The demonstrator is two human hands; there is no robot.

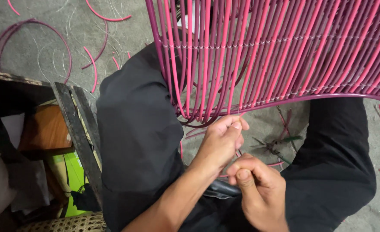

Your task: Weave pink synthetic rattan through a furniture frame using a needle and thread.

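Note:
A pink and magenta woven cane frame [276, 56] leans over my knees, its curved lower rim just above my hands. My left hand [220, 144] pinches a thin pale strand [240, 115] near the rim, fingers closed. Just below and to the right, my right hand [258, 191] is clenched with the thumb pressed down, apparently on the same thin strand, and a dark object shows under it. Both hands sit between my legs in black trousers [138, 129].
Cut pink cane pieces [93, 64] and a loop of cane [31, 38] lie on the grey concrete floor. Green-handled pliers [280, 144] rest on the floor beside my right knee. A dark wooden crate [74, 124] stands to my left.

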